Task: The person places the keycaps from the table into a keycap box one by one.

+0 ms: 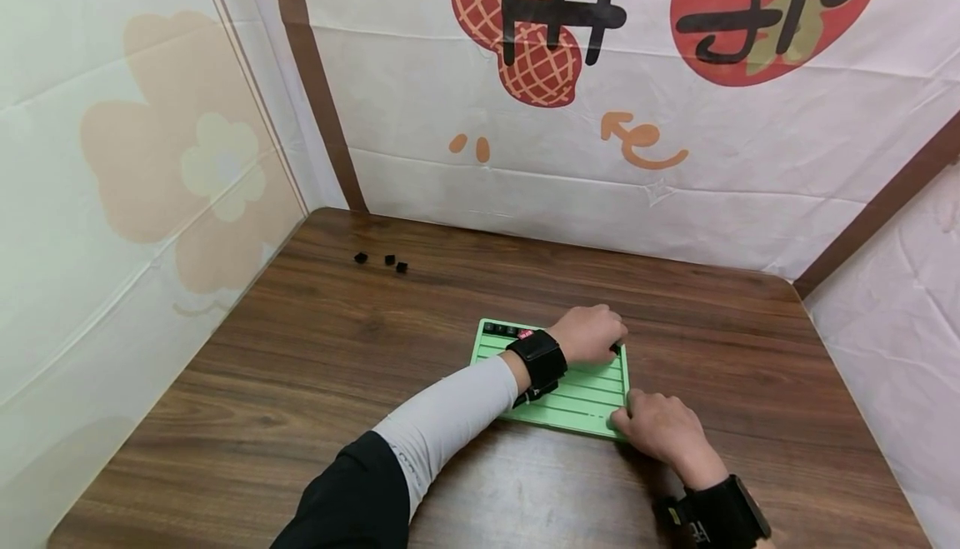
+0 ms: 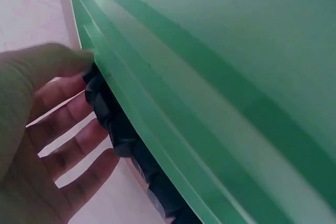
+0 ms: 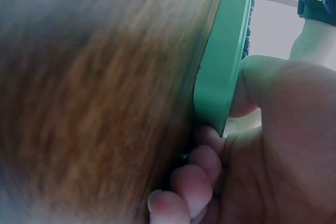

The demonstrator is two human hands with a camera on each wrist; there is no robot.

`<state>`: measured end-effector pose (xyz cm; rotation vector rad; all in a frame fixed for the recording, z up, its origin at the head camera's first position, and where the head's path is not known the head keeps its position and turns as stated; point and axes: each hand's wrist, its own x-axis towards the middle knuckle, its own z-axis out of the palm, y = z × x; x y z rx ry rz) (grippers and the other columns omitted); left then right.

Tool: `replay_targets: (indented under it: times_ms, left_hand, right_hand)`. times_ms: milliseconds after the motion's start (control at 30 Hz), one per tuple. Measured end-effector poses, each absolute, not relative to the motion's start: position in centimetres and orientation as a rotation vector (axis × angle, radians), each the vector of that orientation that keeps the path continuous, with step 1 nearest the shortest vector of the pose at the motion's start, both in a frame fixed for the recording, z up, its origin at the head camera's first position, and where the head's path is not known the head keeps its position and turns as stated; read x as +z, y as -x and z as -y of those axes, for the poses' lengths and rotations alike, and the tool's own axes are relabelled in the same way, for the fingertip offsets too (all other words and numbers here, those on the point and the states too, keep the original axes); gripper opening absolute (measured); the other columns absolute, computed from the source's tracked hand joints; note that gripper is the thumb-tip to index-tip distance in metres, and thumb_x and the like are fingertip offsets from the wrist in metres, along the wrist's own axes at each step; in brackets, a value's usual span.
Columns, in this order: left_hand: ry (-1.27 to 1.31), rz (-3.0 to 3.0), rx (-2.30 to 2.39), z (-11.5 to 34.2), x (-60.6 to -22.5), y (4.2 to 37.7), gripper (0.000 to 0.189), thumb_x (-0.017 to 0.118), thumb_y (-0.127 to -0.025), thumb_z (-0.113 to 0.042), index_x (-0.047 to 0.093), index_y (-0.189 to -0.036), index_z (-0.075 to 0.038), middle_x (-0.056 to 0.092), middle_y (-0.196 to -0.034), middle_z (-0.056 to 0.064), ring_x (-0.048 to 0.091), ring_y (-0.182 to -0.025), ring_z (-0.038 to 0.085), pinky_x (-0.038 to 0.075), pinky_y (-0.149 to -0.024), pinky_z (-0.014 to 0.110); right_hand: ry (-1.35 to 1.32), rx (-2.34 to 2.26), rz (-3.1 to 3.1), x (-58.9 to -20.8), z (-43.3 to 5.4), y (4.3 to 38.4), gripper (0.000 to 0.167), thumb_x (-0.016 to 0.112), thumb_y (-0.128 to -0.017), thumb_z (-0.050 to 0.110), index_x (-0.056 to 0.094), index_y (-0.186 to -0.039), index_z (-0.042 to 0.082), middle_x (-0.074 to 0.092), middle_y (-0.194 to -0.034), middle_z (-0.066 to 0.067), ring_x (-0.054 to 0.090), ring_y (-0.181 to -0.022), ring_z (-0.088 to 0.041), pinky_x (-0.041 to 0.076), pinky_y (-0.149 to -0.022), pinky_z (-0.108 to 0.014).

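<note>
A light green ridged tray (image 1: 573, 406) lies on the table, with a row of black keycaps (image 1: 500, 330) along its far edge. One red keycap (image 1: 525, 333) shows beside my left wrist. My left hand (image 1: 588, 335) reaches across the tray to its far right corner. There its thumb and index finger pinch the black keycap (image 2: 92, 77) at the row's end, while the other fingers spread behind the row. At the near right corner, my right hand (image 1: 663, 426) grips the tray's edge, thumb on top and fingers curled low against the side. My left forearm hides part of the tray.
Three loose black pieces (image 1: 390, 260) lie toward the back left of the brown wooden table (image 1: 300, 366). Printed white cloth (image 1: 420, 191) hangs behind the table and at both sides.
</note>
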<state>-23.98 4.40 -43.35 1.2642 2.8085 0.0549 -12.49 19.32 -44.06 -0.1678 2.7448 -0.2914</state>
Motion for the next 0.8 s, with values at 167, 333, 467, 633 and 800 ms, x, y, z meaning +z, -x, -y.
replay_targets:
  times_ms: [167, 333, 467, 633, 800]
  left_hand:
    - [-1.254, -2.785, 0.095, -2.7, -43.0, 24.5, 0.027, 0.067, -0.098, -0.030, 0.070, -0.124, -0.025, 0.065, -0.121, -0.007, 0.057, -0.113, 0.011, 0.051, -0.081, 0.022]
    - [-1.196, -2.796, 0.206, -0.4, -42.1, 25.5, 0.029, 0.061, -0.098, -0.030, 0.070, -0.125, -0.021, 0.064, -0.120, -0.004, 0.059, -0.111, 0.013, 0.052, -0.077, 0.024]
    - [-1.126, -2.834, 0.289, 1.6, -41.6, 26.3, 0.028, 0.057, -0.097, -0.025, 0.072, -0.120, -0.020, 0.065, -0.120, -0.003, 0.058, -0.115, 0.014, 0.052, -0.074, 0.023]
    - [-1.061, -2.888, 0.334, 4.4, -41.3, 26.9, 0.028, 0.054, -0.097, -0.021, 0.074, -0.117, -0.019, 0.065, -0.118, -0.002, 0.058, -0.109, 0.015, 0.049, -0.070, 0.023]
    - [-0.985, -2.932, 0.345, 7.3, -40.9, 27.4, 0.025, 0.056, -0.098, -0.024, 0.073, -0.116, -0.017, 0.064, -0.117, 0.001, 0.058, -0.104, 0.016, 0.050, -0.072, 0.027]
  right_hand:
    - [0.173, -0.293, -2.724, -44.0, -19.2, 12.5, 0.023, 0.052, -0.094, 0.028, 0.051, -0.081, 0.011, 0.044, -0.066, -0.007, 0.045, -0.061, -0.024, 0.029, -0.059, -0.037]
    - [0.172, -0.297, -2.726, -43.9, -19.3, 12.6, 0.023, 0.052, -0.093, 0.028, 0.050, -0.079, 0.010, 0.040, -0.066, -0.006, 0.042, -0.061, -0.023, 0.028, -0.059, -0.036]
    - [0.175, -0.288, -2.732, -43.9, -19.4, 12.7, 0.023, 0.052, -0.092, 0.029, 0.050, -0.079, 0.010, 0.044, -0.067, -0.008, 0.044, -0.063, -0.024, 0.029, -0.059, -0.037]
    - [0.186, -0.287, -2.739, -44.0, -19.4, 12.7, 0.022, 0.052, -0.091, 0.028, 0.050, -0.079, 0.010, 0.045, -0.069, -0.008, 0.045, -0.065, -0.025, 0.030, -0.060, -0.038]
    - [0.191, -0.300, -2.724, -44.0, -19.4, 12.6, 0.022, 0.051, -0.092, 0.027, 0.047, -0.079, 0.010, 0.036, -0.068, -0.005, 0.041, -0.064, -0.024, 0.026, -0.061, -0.039]
